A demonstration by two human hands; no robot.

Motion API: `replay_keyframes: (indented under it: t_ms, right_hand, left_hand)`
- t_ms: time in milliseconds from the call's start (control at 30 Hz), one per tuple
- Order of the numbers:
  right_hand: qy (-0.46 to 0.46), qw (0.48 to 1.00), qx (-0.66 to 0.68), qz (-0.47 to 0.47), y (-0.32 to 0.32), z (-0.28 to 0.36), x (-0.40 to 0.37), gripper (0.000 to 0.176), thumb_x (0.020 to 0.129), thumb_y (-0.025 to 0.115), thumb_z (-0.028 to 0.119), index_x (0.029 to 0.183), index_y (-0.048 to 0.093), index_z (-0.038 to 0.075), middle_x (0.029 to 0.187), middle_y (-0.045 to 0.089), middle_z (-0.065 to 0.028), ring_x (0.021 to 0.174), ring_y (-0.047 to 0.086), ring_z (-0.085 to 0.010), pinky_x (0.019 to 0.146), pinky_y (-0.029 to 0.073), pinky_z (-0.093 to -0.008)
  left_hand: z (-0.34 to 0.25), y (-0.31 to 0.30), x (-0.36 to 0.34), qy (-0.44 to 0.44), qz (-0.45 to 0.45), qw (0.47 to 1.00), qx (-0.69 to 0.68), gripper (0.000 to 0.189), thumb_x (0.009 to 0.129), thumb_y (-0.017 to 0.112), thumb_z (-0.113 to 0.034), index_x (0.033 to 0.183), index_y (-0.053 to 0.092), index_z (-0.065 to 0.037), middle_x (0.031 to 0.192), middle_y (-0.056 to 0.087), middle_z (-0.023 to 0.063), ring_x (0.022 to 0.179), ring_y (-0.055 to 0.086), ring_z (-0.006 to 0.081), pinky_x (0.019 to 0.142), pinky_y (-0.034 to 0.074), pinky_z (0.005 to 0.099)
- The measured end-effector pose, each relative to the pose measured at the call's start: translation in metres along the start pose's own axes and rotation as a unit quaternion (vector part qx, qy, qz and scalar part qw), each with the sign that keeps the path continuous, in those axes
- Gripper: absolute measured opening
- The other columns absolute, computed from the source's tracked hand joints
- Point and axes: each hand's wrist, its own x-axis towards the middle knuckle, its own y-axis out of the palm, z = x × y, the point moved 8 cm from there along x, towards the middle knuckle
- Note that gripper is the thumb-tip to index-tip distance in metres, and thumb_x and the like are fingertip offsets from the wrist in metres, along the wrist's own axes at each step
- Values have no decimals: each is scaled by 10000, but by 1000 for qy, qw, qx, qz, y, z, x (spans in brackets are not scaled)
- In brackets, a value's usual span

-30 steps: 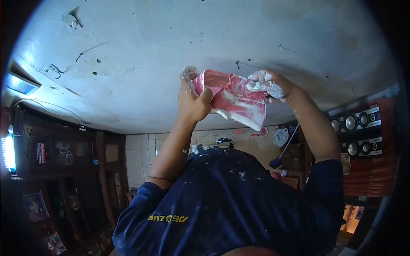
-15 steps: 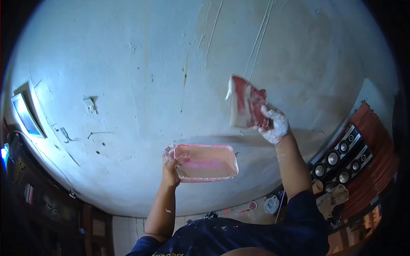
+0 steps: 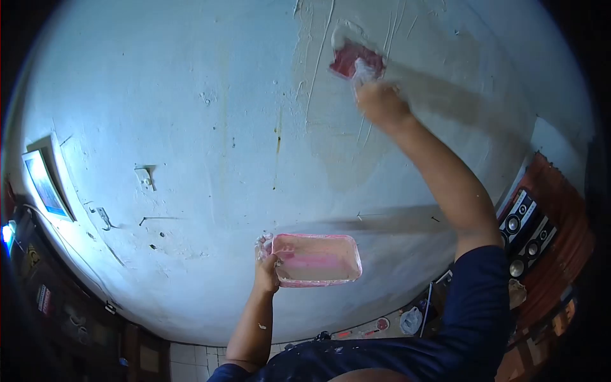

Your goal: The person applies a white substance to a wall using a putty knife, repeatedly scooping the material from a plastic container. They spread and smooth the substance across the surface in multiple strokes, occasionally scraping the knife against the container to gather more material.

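My left hand [image 3: 267, 268], smeared with white, grips the left end of a pinkish rectangular tub [image 3: 340, 254]. Some pale paste lies along the bottom of it. Up at the wall [image 3: 191, 140], my right hand [image 3: 377, 95] is closed around a wide red putty spreader [image 3: 350, 58]. Its blade is against the wall, with a ridge of wet white putty [image 3: 350, 32] along its upper edge. The right hand is slightly blurred, and the spreader's grip is partly covered by the fingers.
Nails [image 3: 359, 218] and a hook [image 3: 104, 218] stick out of the wall. A framed picture [image 3: 48, 184] hangs at left. Speakers [image 3: 523, 223] and a red curtain [image 3: 560, 210] stand at right. On the floor lie a plastic bag [image 3: 411, 320] and a small round container [image 3: 382, 324].
My right hand has lifted the spreader up and slightly left onto the wall, where putty now shows along its blade. My left hand still holds the tub; the view has shifted a little.
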Motion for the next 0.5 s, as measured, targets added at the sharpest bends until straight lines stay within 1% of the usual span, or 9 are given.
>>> replay_keyframes:
  t_ms: [33,67,133,167,233,267,333,433,500]
  right_hand:
    - [-85,989,-89,79,27,24,-12,247,682,609,108,895,618,-17,1098,587,-225,752,649,-300,659,526,-411]
    - [-86,989,-90,79,26,32,-21,247,682,609,108,895,618,-17,1098,587,-225,752,649,-300,659,526,-411]
    - [-165,985,-57,15,6,62,-46,215,685,574,116,840,621,-25,1040,598,-270,692,659,-329,598,540,-423]
    - [-166,984,-57,14,-7,65,-53,215,685,574,116,840,621,-25,1040,598,-270,692,659,-329,598,540,-423]
    - [-68,986,124,84,-28,47,-57,199,688,578,116,833,617,-14,1006,613,-252,673,654,-322,587,540,-416]
    - [-68,987,124,82,-36,37,-51,199,688,578,116,833,617,-14,1006,613,-252,673,654,-322,587,540,-416]
    - [-48,993,97,-55,-66,6,-30,166,693,582,128,795,612,1,968,622,-239,628,644,-314,571,538,-408]
    - [2,999,31,-29,-44,-29,1,138,703,571,123,778,604,11,937,629,-222,617,638,-300,553,534,-410]
    - [-16,989,-70,132,22,-20,0,134,710,563,123,760,606,7,979,621,-237,679,650,-318,604,538,-434]
  left_hand:
    - [8,-8,4,6,19,1000,-7,498,775,409,-24,1258,296,-68,1046,532,116,907,550,206,775,462,326]
    - [6,-7,1,6,19,1000,-8,498,775,409,-24,1258,296,-68,1046,532,116,907,550,206,775,462,326]
    - [-2,-6,-6,24,14,999,-29,495,770,408,-14,1249,294,-65,1055,528,118,917,547,206,779,460,320]
    - [-2,-9,-7,24,14,999,-30,495,770,408,-14,1249,294,-65,1055,528,118,917,547,206,779,460,320]
    - [-3,-17,-8,31,15,999,-26,510,764,402,-8,1255,279,-65,1070,524,123,930,543,212,792,458,329]
    - [-1,-22,-5,34,15,999,-26,510,764,402,-8,1255,279,-65,1070,524,123,930,543,212,792,458,329]
    - [1,-32,-1,46,14,998,35,519,761,402,-18,1259,266,-67,1086,522,131,946,541,224,808,455,341]
    - [-7,-19,-6,55,13,998,13,514,768,405,-49,1263,267,-58,1098,519,131,947,538,223,812,451,341]
    - [-4,-17,-8,59,8,998,32,509,771,408,-61,1261,270,-53,1090,523,129,942,539,217,807,450,333]
